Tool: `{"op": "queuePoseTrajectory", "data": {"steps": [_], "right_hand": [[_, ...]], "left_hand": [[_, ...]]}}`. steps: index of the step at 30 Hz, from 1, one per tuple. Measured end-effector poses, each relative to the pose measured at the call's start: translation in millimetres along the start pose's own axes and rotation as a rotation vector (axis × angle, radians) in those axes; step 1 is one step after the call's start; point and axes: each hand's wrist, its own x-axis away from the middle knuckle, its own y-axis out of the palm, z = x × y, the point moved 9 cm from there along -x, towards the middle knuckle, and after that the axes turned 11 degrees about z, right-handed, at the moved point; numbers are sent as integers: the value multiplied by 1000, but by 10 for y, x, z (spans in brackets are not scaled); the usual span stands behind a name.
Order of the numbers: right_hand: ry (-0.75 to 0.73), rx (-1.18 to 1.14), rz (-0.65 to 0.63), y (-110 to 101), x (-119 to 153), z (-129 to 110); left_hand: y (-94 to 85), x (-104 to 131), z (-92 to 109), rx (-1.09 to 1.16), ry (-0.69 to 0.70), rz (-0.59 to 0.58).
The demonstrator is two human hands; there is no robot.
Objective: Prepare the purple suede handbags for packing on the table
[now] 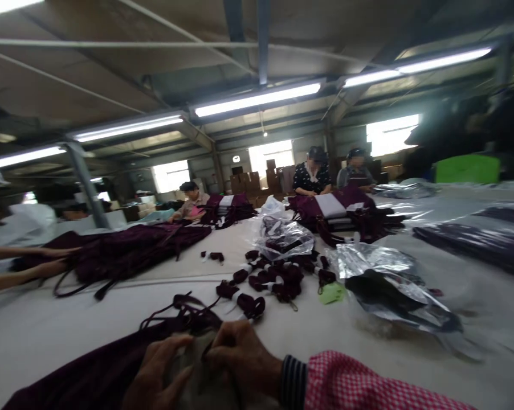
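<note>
A dark purple fabric bag [94,364] lies at the front left, with its thin straps [175,310] bunched at the upper end. My left hand [158,370] curves round a greyish part [197,364] at the bag's end, thumb below and fingers above. Opposite it, my right hand [244,356] is closed, its thumb and fingertips pinching a dark edge or cord at that same end. Blur hides exactly what is pinched. Just beyond my hands rests a rolled purple strap bundle [242,300] with a white band.
More strap bundles [282,279] are heaped mid-table beside a green scrap [331,292]. Clear plastic bags [376,262] spread to the right. Purple bags [133,250] are stacked across the table [154,287]. At left, a co-worker's hands [52,265] touch them; other people work behind.
</note>
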Motion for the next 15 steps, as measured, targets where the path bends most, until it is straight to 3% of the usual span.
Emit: {"op": "queuePoseTrajectory", "data": {"steps": [3, 6, 8, 12, 15], "right_hand": [[-61, 44, -31, -269, 159, -70], [-3, 161, -53, -490, 280, 20], [-54, 259, -44, -545, 342, -27], [-490, 616, -1, -404, 405, -451], [-755, 989, -47, -210, 322, -572]], "left_hand": [[-344, 132, 134, -92, 12, 53], [-441, 196, 227, -214, -100, 32], [-441, 180, 252, -232, -176, 9], [-427, 51, 347, -88, -247, -22], [-532, -53, 574, 81, -191, 62]]}}
